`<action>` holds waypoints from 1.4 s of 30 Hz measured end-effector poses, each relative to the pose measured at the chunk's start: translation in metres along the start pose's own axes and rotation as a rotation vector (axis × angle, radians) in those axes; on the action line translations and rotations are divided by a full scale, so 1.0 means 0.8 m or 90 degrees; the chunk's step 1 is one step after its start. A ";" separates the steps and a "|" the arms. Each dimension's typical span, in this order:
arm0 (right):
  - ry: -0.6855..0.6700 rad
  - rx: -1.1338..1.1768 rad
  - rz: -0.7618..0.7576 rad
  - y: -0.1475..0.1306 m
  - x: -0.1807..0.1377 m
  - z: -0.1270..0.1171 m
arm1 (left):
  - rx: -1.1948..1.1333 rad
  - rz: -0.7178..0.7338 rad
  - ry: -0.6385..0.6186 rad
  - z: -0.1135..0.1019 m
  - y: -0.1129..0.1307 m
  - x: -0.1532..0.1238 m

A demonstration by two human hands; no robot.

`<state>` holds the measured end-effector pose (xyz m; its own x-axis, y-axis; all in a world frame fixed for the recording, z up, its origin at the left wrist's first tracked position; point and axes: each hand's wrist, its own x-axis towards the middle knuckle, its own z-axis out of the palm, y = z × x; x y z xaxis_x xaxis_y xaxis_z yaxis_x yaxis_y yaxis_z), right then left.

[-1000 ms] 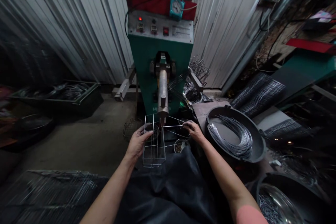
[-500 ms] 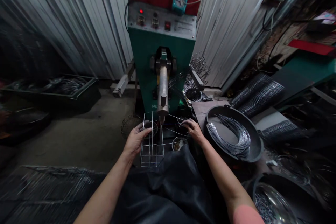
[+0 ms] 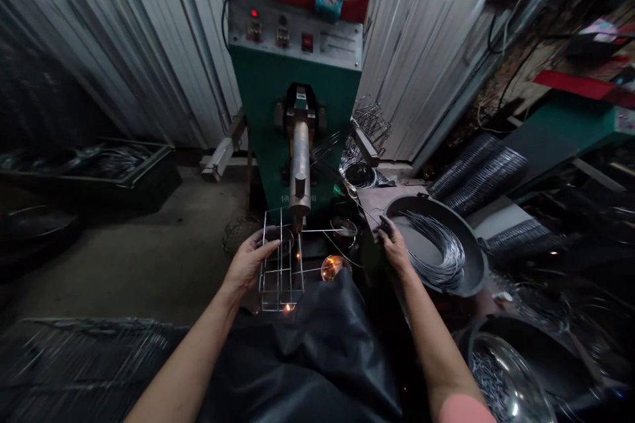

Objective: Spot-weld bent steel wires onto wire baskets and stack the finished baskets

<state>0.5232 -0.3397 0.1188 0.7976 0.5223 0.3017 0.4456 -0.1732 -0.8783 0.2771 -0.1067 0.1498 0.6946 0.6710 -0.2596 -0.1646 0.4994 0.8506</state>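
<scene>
The left hand [image 3: 247, 263] holds a welded wire frame [image 3: 281, 277] under the metal arm [image 3: 300, 165] of a green spot-welding machine [image 3: 292, 99], at 12 o'clock, and small sparks [image 3: 288, 307] are shining at the frame. The right hand [image 3: 394, 248] is just over the rim of a black round pan [image 3: 471, 244], at 2 o'clock, with curved wire rods [image 3: 441, 258] lying inside.

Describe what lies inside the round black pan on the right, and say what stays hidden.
The black pan holds a loose coil of bent silver wires, curving along its far side; whatever lies beneath the coil is hidden.
</scene>
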 end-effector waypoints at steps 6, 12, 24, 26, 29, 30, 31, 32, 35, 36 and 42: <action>0.048 -0.088 0.028 0.021 -0.058 -0.015 | -0.039 0.070 0.036 0.002 -0.014 0.007; 0.074 -0.114 -0.089 0.009 -0.067 -0.015 | -0.008 0.130 0.054 0.003 -0.022 0.005; -0.061 -0.426 -0.202 -0.050 -0.044 0.015 | -0.034 0.147 0.060 0.002 -0.024 0.000; -0.073 -0.487 -0.175 -0.047 -0.048 0.005 | -0.041 0.175 0.090 -0.002 -0.022 0.001; -0.044 -0.524 -0.151 -0.045 -0.055 -0.007 | -0.041 0.204 0.126 -0.005 -0.021 0.002; -0.042 -0.516 -0.156 -0.046 -0.057 -0.008 | -0.033 0.205 0.130 -0.004 -0.021 0.002; -0.046 -0.502 -0.168 -0.049 -0.057 -0.007 | -0.025 0.203 0.129 -0.002 -0.022 0.001; -0.052 -0.484 -0.186 -0.053 -0.055 -0.005 | -0.020 0.199 0.122 0.000 -0.023 0.001; -0.066 -0.433 -0.243 -0.069 -0.039 0.007 | -0.028 0.174 0.089 0.005 -0.027 -0.002; -0.065 -0.424 -0.255 -0.075 -0.030 0.009 | -0.033 0.165 0.081 0.006 -0.027 -0.003; -0.115 -0.383 -0.289 -0.095 0.013 0.022 | -0.043 0.160 0.091 0.001 -0.022 -0.006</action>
<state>0.4904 -0.3060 0.1825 0.4284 0.7692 0.4741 0.8983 -0.3061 -0.3151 0.2777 -0.1192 0.1363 0.5213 0.8462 -0.1102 -0.3691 0.3400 0.8650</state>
